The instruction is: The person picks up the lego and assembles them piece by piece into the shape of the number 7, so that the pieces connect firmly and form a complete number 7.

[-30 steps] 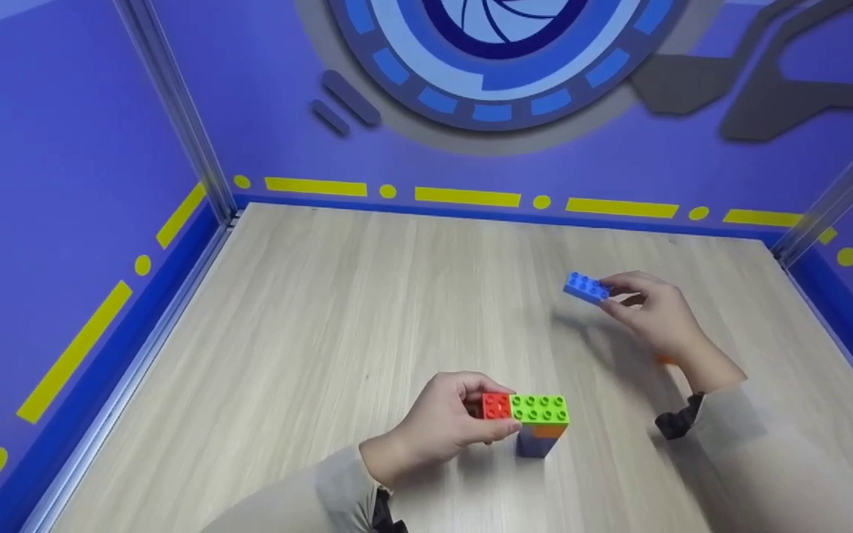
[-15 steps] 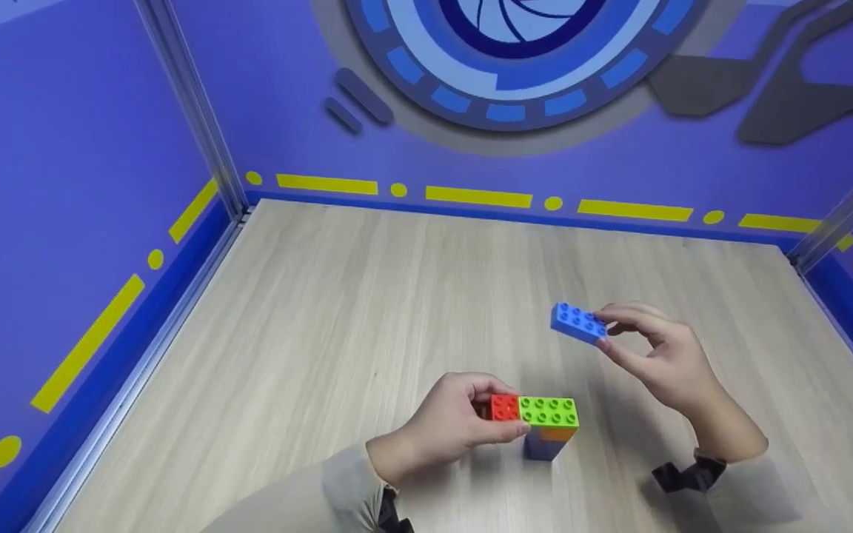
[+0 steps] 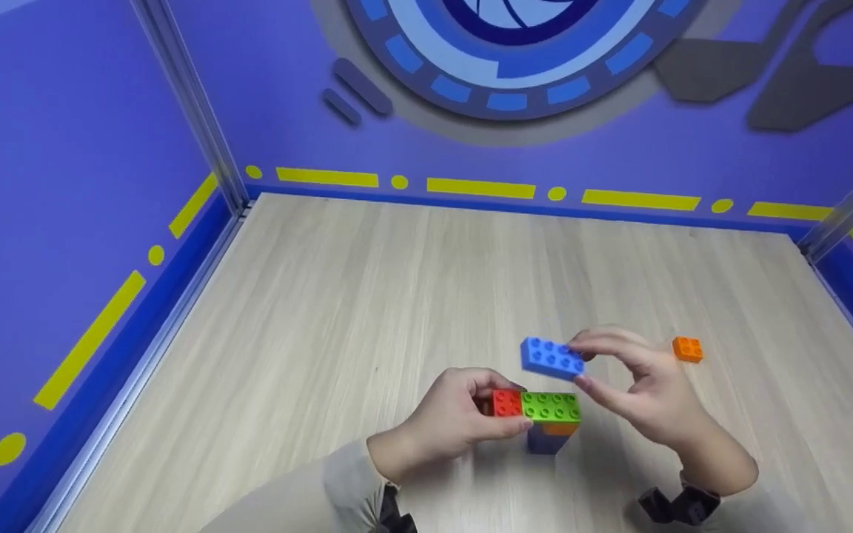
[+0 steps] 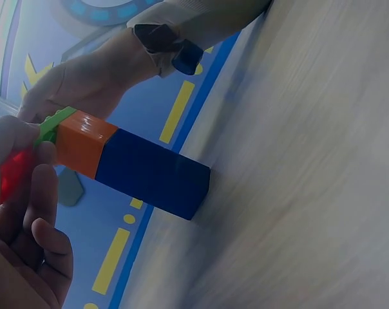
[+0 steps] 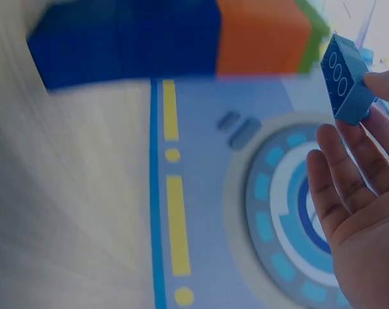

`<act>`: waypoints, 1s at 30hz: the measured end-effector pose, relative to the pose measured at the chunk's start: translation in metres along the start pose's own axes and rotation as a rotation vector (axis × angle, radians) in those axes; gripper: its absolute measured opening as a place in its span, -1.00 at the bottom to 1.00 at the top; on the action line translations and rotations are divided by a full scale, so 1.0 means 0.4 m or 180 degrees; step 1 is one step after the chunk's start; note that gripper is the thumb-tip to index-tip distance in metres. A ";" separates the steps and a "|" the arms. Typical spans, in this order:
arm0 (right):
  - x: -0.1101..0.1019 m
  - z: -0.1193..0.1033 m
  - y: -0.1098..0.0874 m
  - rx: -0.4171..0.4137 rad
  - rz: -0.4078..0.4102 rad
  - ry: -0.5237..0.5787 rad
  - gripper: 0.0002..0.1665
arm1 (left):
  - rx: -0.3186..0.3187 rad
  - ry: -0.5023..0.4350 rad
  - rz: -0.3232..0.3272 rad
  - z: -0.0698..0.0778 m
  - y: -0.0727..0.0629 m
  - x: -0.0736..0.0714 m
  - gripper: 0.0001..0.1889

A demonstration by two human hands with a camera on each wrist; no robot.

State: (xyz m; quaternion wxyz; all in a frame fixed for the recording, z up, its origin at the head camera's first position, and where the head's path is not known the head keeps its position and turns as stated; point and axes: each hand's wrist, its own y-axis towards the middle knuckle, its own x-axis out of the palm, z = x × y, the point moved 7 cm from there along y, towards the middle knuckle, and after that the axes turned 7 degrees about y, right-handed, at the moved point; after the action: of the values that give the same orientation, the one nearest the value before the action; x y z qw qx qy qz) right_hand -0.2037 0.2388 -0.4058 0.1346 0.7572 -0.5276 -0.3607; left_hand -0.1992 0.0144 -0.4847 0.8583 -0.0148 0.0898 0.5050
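- A bright blue, eight-stud plastic brick (image 3: pixel 551 357) is in the air just apart from a lime-green eight-stud brick (image 3: pixel 554 407), at its twelve o'clock.
- The right hand (image 3: pixel 652 389) pinches the blue brick by one end, fingers and thumb on opposite sides, apparently to leave most of its studs and underside uncovered.
- The green brick caps an upright column: orange block (image 4: pixel 85 143), then dark blue base (image 4: pixel 152 174) on the pale wood-grain table (image 3: pixel 308 311).
- At nine o'clock, the left hand (image 3: pixel 452 414) grips a red four-stud brick (image 3: pixel 506 403) beside the green, probably steadying the column.
- A loose orange four-stud brick (image 3: pixel 688 349) lies at two o'clock.
- Only the right wrist view shows the blue brick's hollow, ringed underside; the left wrist view bares the column's side, mostly hidden from the head camera.
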 end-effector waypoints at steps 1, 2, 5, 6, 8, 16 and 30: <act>0.010 -0.005 -0.002 -0.0063 -0.0044 0.0015 -0.39 | 0.0020 0.0020 -0.0012 0.001 0.001 0.000 -0.69; 0.019 -0.009 -0.003 -0.0118 -0.0089 0.0036 -0.37 | 0.0039 0.0040 -0.0021 0.002 0.001 0.000 -0.69; 0.039 -0.017 -0.006 -0.0311 -0.0172 0.0125 -0.34 | 0.0132 0.0138 -0.0023 0.008 0.002 -0.005 -0.69; 0.044 -0.018 -0.008 -0.0341 -0.0191 0.0170 -0.33 | 0.0157 0.0162 -0.0029 0.010 0.002 -0.006 -0.69; 0.052 -0.018 -0.011 -0.0379 -0.0226 0.0221 -0.32 | 0.0192 0.0158 -0.0049 0.012 0.001 -0.006 -0.68; 0.075 -0.016 -0.017 -0.0219 -0.0402 0.0251 -0.37 | 0.0193 0.0015 -0.0152 0.004 -0.001 0.001 -0.64; 0.119 -0.055 -0.033 -0.0702 -0.0822 -0.0571 -0.36 | 0.0191 -0.0163 -0.0206 0.004 -0.003 0.007 -0.67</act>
State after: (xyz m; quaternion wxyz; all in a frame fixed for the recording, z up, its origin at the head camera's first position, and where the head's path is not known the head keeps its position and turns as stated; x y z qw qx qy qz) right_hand -0.1705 0.1977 -0.4173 0.1218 0.7641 -0.3933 -0.4966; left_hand -0.1967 0.0167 -0.4836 0.8763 0.0210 0.0823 0.4743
